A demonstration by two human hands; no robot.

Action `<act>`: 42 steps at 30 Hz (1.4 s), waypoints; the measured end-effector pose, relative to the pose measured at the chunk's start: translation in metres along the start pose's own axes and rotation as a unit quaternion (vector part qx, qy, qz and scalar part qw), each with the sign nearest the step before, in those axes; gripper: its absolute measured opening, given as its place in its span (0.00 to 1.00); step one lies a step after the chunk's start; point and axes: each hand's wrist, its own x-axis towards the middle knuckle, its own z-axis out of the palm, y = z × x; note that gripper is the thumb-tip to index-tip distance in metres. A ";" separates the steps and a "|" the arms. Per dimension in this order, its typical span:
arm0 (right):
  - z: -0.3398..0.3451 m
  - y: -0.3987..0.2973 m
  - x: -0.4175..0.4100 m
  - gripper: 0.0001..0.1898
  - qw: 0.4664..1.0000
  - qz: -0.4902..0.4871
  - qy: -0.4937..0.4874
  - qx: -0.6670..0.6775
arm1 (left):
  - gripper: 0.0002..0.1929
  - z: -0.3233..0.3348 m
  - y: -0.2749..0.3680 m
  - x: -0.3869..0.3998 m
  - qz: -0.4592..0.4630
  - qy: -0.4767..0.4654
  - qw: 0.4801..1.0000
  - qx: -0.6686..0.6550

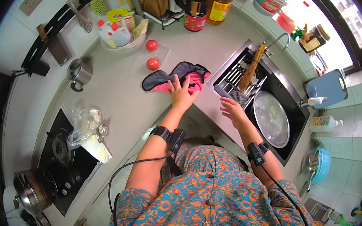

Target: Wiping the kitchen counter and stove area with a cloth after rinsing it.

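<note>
A pink cloth with a dark grey side (177, 73) lies crumpled on the countertop (118, 86). My left hand (181, 94) rests on it with the fingers spread, pressing it rather than gripping it. Near the front edge of the sink (279, 84), my right hand (233, 110) is held in the air, its fingers apart and nothing in them. Inside the sink, a metal basin (271, 120) holds soapy-looking water. A straw brush (252, 69) lies across the rack beside it. Just beyond the cloth, two tomatoes (153, 64) sit by a clear plastic tray (161, 53).
To the left is a gas stove (72, 177) with a pot (33, 191); a plastic bag (86, 126) overlaps its edge. A steel mug (79, 74) stands near the wall. Oil (219, 4) and dark sauce bottles (196, 10) are at the back. A cleaver (57, 48) hangs from the rail.
</note>
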 end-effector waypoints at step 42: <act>-0.151 0.021 0.039 0.14 0.977 0.028 0.062 0.204 | 0.18 0.084 0.091 0.090 0.096 -0.076 0.985 0.120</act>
